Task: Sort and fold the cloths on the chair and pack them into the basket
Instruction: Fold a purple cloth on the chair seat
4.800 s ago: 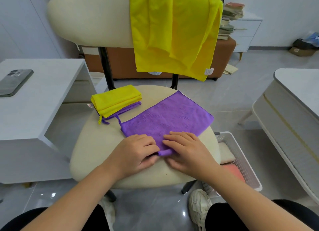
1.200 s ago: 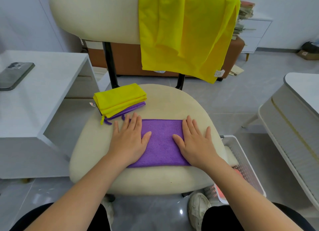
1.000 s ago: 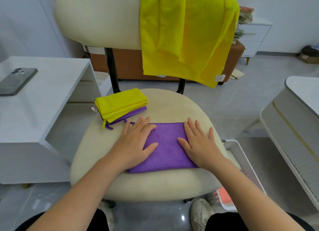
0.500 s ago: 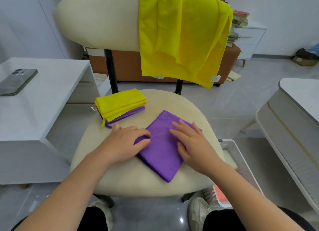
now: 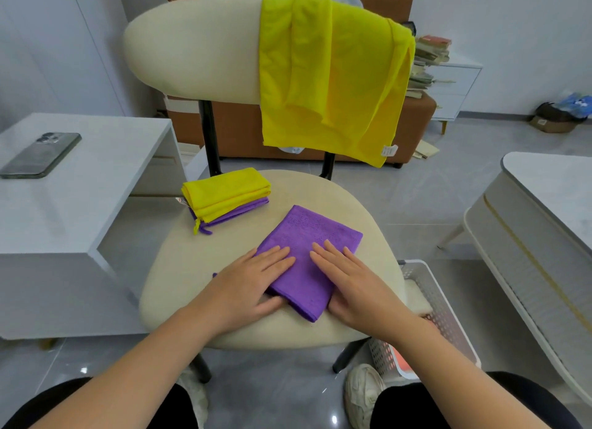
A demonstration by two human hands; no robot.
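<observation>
A folded purple cloth (image 5: 309, 236) lies askew on the near middle of the chair seat (image 5: 333, 194). The left hand (image 5: 253, 287) and the right hand (image 5: 352, 284) both press flat on its near half with fingers straight and close together, gripping nothing. At the far left of the seat sits a stack of folded cloths (image 5: 226, 191), yellow over purple. A yellow cloth (image 5: 326, 76) hangs unfolded over the chair back. On the floor to the near right, a white perforated basket (image 5: 445, 313) holds something cream (image 5: 416, 300) and something orange-red (image 5: 402, 363), both partly hidden.
</observation>
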